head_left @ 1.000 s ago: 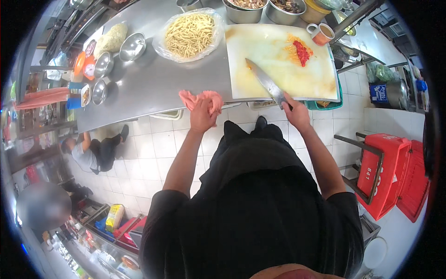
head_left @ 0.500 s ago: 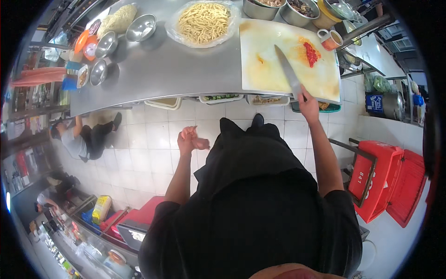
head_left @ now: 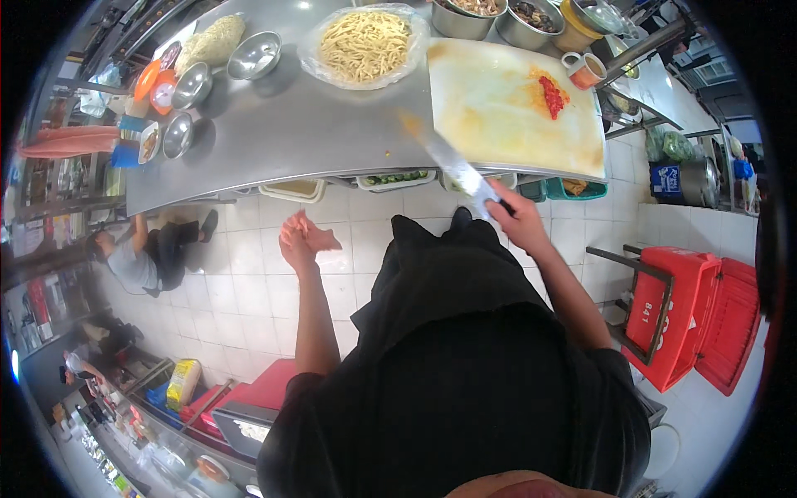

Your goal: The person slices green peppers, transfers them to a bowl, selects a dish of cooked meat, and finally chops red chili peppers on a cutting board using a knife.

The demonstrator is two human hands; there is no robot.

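Observation:
My right hand (head_left: 518,217) is closed round the dark handle of a kitchen knife (head_left: 455,173). Its blade slants up and left over the table's front edge, beside the white cutting board (head_left: 490,124). A blurred orange smear (head_left: 411,124) shows at the blade's tip. On the board lies a small heap of chopped red pieces (head_left: 553,98), amid orange juice. My left hand (head_left: 297,238) is held over the floor, short of the table, its fingers closed on a limp pink piece (head_left: 324,241). Whether that is meat or cloth I cannot tell.
The steel table (head_left: 324,124) bears a plastic-lined dish of thick noodles (head_left: 365,46), several steel bowls (head_left: 254,56), pots (head_left: 531,21) and a mug (head_left: 584,71). Food tubs (head_left: 394,178) sit below its edge. A red box (head_left: 672,319) stands at right; a person (head_left: 137,257) crouches at left.
The knife has swung left off the board and down toward me. An orange patch on the board's left part is gone. My left hand has moved left with the pink piece.

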